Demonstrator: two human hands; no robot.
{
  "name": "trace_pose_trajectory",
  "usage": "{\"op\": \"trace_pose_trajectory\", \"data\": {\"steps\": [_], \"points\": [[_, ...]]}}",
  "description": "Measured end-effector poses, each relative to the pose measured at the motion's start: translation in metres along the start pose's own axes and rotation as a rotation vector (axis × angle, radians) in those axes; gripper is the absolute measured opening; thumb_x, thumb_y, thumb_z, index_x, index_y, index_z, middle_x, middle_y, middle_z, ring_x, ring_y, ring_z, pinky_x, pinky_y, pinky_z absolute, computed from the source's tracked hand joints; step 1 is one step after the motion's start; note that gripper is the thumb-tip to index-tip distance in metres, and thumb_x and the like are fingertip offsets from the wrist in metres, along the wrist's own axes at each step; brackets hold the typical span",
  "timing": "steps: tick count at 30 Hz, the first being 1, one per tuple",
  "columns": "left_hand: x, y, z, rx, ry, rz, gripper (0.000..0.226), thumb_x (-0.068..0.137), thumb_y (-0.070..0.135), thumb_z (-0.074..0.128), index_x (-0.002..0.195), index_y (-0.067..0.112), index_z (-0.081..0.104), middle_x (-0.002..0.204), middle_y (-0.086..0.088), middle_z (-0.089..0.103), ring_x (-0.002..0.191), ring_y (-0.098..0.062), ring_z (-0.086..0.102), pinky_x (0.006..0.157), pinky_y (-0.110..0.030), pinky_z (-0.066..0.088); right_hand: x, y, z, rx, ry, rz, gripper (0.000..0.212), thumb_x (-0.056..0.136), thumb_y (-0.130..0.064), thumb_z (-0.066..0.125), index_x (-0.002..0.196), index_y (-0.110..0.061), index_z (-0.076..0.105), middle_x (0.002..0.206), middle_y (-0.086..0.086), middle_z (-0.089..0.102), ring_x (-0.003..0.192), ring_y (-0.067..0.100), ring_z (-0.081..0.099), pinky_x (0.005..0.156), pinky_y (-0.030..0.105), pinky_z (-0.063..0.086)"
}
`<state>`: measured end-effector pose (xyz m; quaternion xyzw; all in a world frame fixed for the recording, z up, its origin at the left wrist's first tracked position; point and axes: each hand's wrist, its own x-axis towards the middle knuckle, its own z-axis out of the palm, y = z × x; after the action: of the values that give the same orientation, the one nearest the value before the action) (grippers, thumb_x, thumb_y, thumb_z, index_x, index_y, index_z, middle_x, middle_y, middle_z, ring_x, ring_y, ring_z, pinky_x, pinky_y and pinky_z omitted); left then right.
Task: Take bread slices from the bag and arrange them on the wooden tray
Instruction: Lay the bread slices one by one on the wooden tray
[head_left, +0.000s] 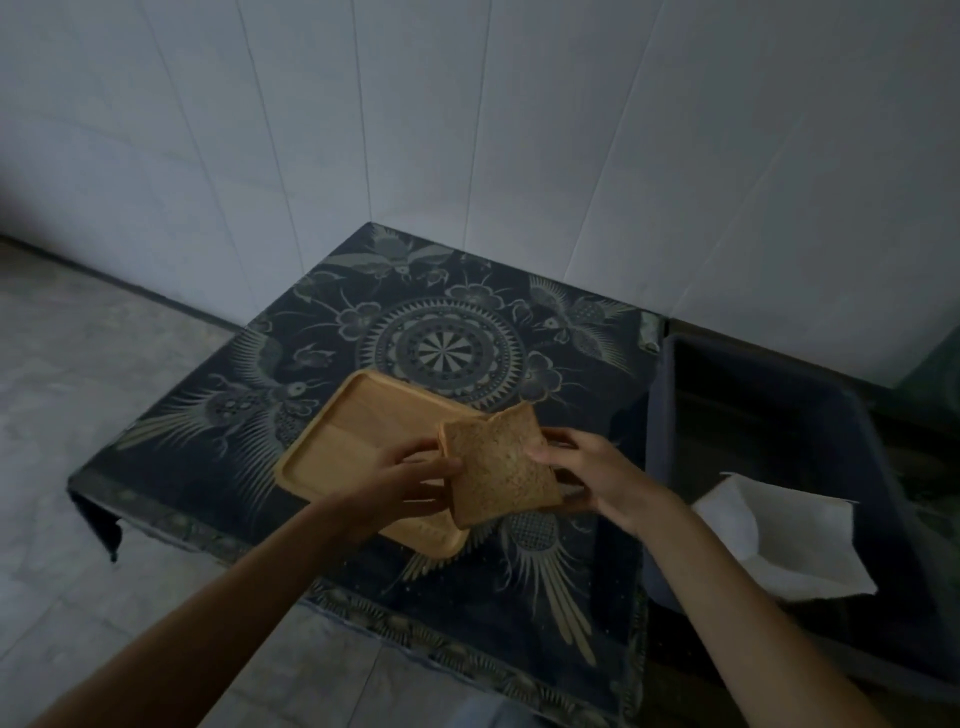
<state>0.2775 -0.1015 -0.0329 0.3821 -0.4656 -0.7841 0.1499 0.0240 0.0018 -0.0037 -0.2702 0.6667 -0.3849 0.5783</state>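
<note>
A brown bread slice (501, 465) hangs tilted in the air above the near right corner of the wooden tray (358, 421). My left hand (402, 480) pinches its left edge and my right hand (592, 470) holds its right edge. A second slice seems to sit behind the front one, partly hidden. The tray lies bare on a dark patterned cloth. A white bag (784, 540) stands open in a dark bin at the right.
The low table (452, 338) is covered by a dark cloth with bird and flower motifs and stands in a corner of white walls. A dark bin (769, 410) stands against the table's right side. Grey tiled floor lies to the left.
</note>
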Motion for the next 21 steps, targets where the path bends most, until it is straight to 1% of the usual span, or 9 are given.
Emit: {"op": "trace_pose_trajectory", "data": {"steps": [3, 6, 9, 11, 13, 14, 17, 19, 21], "points": [[0.008, -0.019, -0.018, -0.039, 0.043, -0.055, 0.061, 0.069, 0.028, 0.086, 0.124, 0.016, 0.064, 0.123, -0.013, 0.071, 0.11, -0.026, 0.072, 0.087, -0.035, 0.059, 0.024, 0.008, 0.009, -0.048, 0.001, 0.021, 0.062, 0.061, -0.044, 0.093, 0.117, -0.027, 0.074, 0.111, -0.003, 0.079, 0.104, 0.018, 0.074, 0.078, 0.04, 0.064], [0.018, -0.038, -0.033, -0.052, 0.061, -0.114, 0.058, 0.073, 0.025, 0.088, 0.124, 0.011, 0.063, 0.123, -0.013, 0.069, 0.112, -0.027, 0.07, 0.09, -0.035, 0.058, 0.049, 0.016, 0.017, -0.14, -0.027, 0.034, 0.057, 0.062, -0.048, 0.09, 0.114, -0.029, 0.076, 0.109, -0.007, 0.079, 0.103, 0.015, 0.074, 0.081, 0.034, 0.062], [0.031, -0.056, -0.042, -0.061, 0.085, -0.151, 0.056, 0.072, 0.027, 0.086, 0.121, 0.008, 0.066, 0.117, -0.012, 0.072, 0.109, -0.025, 0.071, 0.089, -0.034, 0.058, 0.077, 0.021, 0.022, -0.198, -0.041, 0.069, 0.044, 0.066, -0.049, 0.087, 0.106, -0.033, 0.077, 0.108, -0.006, 0.079, 0.105, 0.017, 0.073, 0.094, 0.042, 0.059], [0.039, -0.068, -0.045, -0.087, 0.108, -0.171, 0.046, 0.075, 0.024, 0.086, 0.114, 0.007, 0.068, 0.108, -0.012, 0.074, 0.103, -0.024, 0.073, 0.088, -0.034, 0.058, 0.095, 0.024, 0.025, -0.253, -0.058, 0.081, 0.036, 0.073, -0.048, 0.084, 0.104, -0.034, 0.076, 0.109, -0.006, 0.078, 0.104, 0.016, 0.072, 0.099, 0.043, 0.057], [0.046, -0.081, -0.047, -0.138, 0.134, -0.188, 0.028, 0.082, 0.018, 0.078, 0.106, 0.006, 0.07, 0.101, -0.011, 0.075, 0.097, -0.023, 0.075, 0.085, -0.033, 0.061, 0.113, 0.028, 0.027, -0.308, -0.076, 0.092, 0.038, 0.078, -0.047, 0.08, 0.113, -0.032, 0.074, 0.114, -0.005, 0.075, 0.106, 0.016, 0.07, 0.1, 0.043, 0.055], [0.05, -0.087, -0.047, -0.158, 0.154, -0.2, 0.023, 0.086, 0.014, 0.075, 0.107, 0.004, 0.07, 0.103, -0.013, 0.075, 0.098, -0.024, 0.075, 0.085, -0.033, 0.062, 0.122, 0.03, 0.029, -0.342, -0.082, 0.096, 0.043, 0.08, -0.047, 0.079, 0.119, -0.03, 0.072, 0.117, -0.004, 0.073, 0.109, 0.017, 0.068, 0.1, 0.043, 0.055], [0.059, -0.098, -0.048, -0.178, 0.21, -0.248, 0.025, 0.091, 0.009, 0.069, 0.114, -0.002, 0.067, 0.114, -0.024, 0.069, 0.108, -0.033, 0.07, 0.089, -0.037, 0.061, 0.146, 0.039, 0.035, -0.419, -0.125, 0.107, 0.049, 0.086, -0.044, 0.074, 0.13, -0.023, 0.068, 0.125, -0.003, 0.068, 0.114, 0.016, 0.063, 0.099, 0.038, 0.052], [0.064, -0.101, -0.049, -0.21, 0.249, -0.274, 0.023, 0.092, 0.006, 0.068, 0.113, -0.003, 0.066, 0.112, -0.026, 0.067, 0.101, -0.033, 0.07, 0.086, -0.038, 0.061, 0.159, 0.045, 0.039, -0.442, -0.149, 0.115, 0.048, 0.088, -0.043, 0.072, 0.131, -0.022, 0.067, 0.126, -0.003, 0.066, 0.115, 0.015, 0.061, 0.098, 0.036, 0.051], [0.067, -0.103, -0.052, -0.256, 0.283, -0.31, 0.027, 0.091, 0.006, 0.069, 0.116, -0.003, 0.065, 0.114, -0.024, 0.069, 0.1, -0.032, 0.071, 0.084, -0.036, 0.063, 0.174, 0.048, 0.042, -0.455, -0.173, 0.133, 0.048, 0.089, -0.044, 0.071, 0.132, -0.022, 0.066, 0.126, -0.003, 0.065, 0.117, 0.016, 0.061, 0.101, 0.04, 0.051]]}}
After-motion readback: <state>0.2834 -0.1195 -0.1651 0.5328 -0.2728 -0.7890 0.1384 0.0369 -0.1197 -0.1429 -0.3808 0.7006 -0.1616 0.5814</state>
